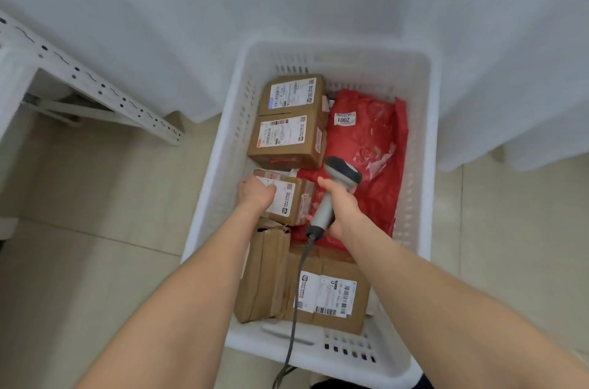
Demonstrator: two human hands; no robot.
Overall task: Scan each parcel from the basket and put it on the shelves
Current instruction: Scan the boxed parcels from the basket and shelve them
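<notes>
Head view: several parcels (290, 140) lie in the basket (417, 146), so most work looks undone. One small box (296, 200) there is gripped by the left hand (255, 194); the right hand (342, 207) wraps the scanner (342, 170) handle.

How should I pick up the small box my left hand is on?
From above, by its left end: the small box lies label-up, its right end butts the red bag, your left hand curls over the left end, and your right hand holds the scanner.
</notes>
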